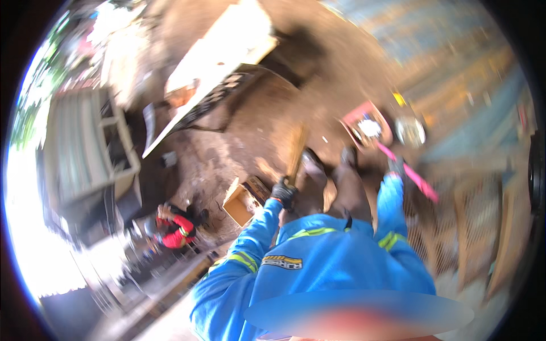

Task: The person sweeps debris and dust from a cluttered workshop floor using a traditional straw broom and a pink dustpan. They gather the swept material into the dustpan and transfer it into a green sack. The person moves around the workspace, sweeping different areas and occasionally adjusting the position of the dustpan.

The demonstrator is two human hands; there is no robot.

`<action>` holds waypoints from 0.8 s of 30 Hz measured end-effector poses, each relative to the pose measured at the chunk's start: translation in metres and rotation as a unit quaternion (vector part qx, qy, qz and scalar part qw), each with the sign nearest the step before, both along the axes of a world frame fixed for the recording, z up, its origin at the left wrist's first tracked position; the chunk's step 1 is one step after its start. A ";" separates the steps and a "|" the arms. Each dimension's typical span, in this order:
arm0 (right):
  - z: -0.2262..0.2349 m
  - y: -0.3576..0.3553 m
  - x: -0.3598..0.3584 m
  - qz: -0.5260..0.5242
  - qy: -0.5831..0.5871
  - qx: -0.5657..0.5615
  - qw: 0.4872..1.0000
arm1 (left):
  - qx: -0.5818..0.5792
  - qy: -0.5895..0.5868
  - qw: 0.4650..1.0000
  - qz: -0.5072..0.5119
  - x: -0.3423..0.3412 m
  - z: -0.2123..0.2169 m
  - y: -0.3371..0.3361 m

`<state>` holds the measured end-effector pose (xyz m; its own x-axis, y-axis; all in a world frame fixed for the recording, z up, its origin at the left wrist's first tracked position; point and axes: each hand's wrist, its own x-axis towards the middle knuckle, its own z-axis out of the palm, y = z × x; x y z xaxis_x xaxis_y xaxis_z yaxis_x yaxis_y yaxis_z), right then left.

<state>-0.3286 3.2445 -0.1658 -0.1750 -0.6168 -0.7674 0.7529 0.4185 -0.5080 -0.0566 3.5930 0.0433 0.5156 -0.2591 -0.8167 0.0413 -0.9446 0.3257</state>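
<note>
My left hand (283, 193), in a dark glove, is closed around the lower end of a flat yellowish-brown wooden piece (297, 152). The piece points away from me, past my left shoe, and its far end is blurred. Out to the right, my gloved right hand (396, 166) grips a long bright pink stick-like object (422, 185). It slants from far left to near right, showing on both sides of the hand; its exact kind is unclear. Both arms wear blue sleeves with yellow-green bands.
An open cardboard box (239, 206) lies beside my left forearm. Ahead of my right hand stand a pinkish-red container (382, 118) of odds and ends and a round clear dish (410, 132). A pale-topped table (219, 48) is far left. A person in red (175, 232) sits at left.
</note>
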 end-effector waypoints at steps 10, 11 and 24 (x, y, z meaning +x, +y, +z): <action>0.025 -0.071 -0.002 0.007 -0.041 0.039 0.998 | 0.044 -0.087 0.995 0.030 0.023 0.091 0.014; 0.046 -0.081 0.008 0.017 -0.025 0.030 0.999 | 0.045 -0.082 0.996 -0.001 0.031 0.115 0.006; 0.106 -0.182 0.097 0.248 0.277 -0.015 0.928 | -0.247 0.162 0.931 0.214 0.128 0.091 -0.103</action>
<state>-0.2312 3.0620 -0.0596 -0.2259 -0.7464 -0.6260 0.0911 0.6236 -0.7764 0.0714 3.4903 0.1346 0.4046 -0.4725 -0.7830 0.5511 -0.5573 0.6210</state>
